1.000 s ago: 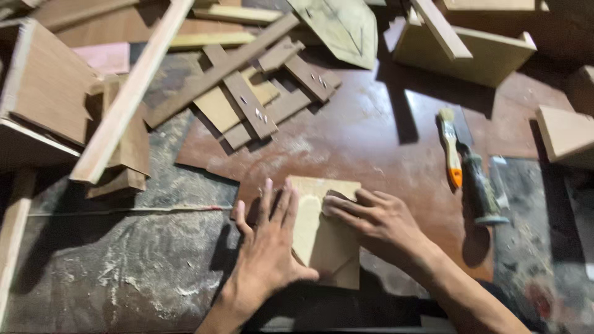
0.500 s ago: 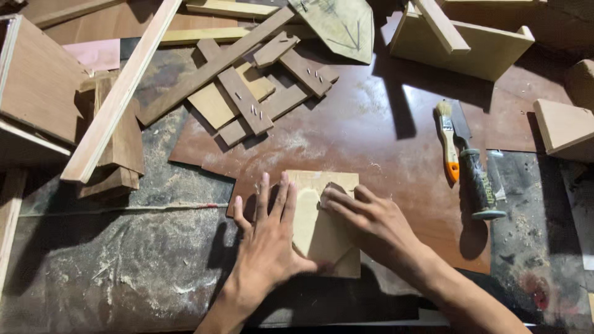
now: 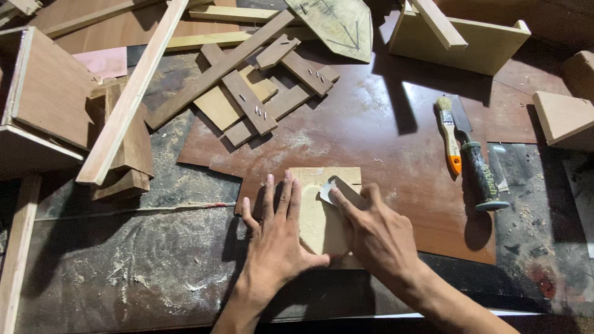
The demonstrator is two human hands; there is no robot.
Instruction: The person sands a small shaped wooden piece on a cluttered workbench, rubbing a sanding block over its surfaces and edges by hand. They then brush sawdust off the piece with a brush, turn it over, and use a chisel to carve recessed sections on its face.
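A small pale wooden board (image 3: 318,213) lies flat on the brown sheet (image 3: 371,136) that covers the workbench. My left hand (image 3: 275,238) rests flat on the board's left side, fingers spread, holding it down. My right hand (image 3: 374,232) presses a folded piece of sandpaper (image 3: 331,188) against the board's upper right part, fingertips on top of it. Fine dust lies around the board.
A paintbrush with an orange ferrule (image 3: 450,137) and a dark-handled tool (image 3: 479,173) lie to the right. Nailed wood strips (image 3: 253,93) and long battens (image 3: 133,93) are piled at the back left. An open wooden box (image 3: 461,40) stands at the back right, a wood block (image 3: 563,117) at far right.
My right hand has slid the sandpaper up and to the right over the board. My left hand stays pressed on the board's left side.
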